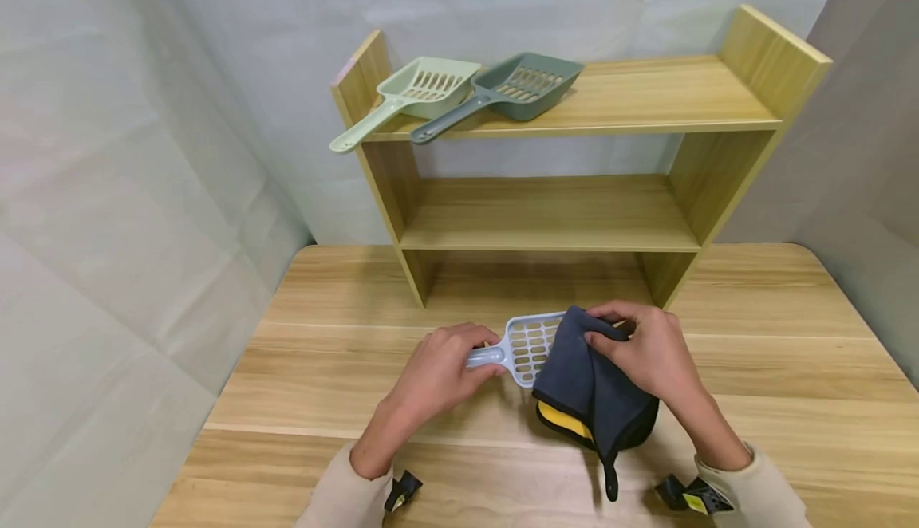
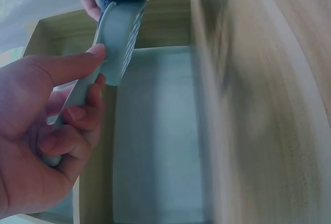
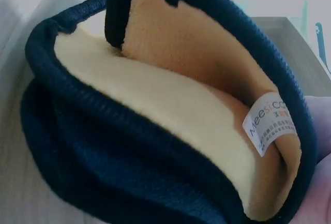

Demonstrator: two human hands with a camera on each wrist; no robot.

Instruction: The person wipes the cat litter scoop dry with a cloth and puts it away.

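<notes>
In the head view my left hand [image 1: 448,364] grips the handle of a light blue slotted litter scoop [image 1: 530,348], held above the table. The left wrist view shows the fingers curled round that handle. My right hand [image 1: 649,348] pinches a folded cloth [image 1: 596,376], dark grey outside and yellow inside, with a black edge and hanging loop. The cloth drapes over the far end of the scoop and hides it. A white label [image 3: 270,123] shows on the cloth's yellow side in the right wrist view.
A wooden shelf unit [image 1: 549,213] stands at the back of the wooden table [image 1: 316,368]. On its top board lie a pale green litter scoop [image 1: 424,85] and a dark green litter scoop [image 1: 527,85], their handles sticking out past the front edge at the left.
</notes>
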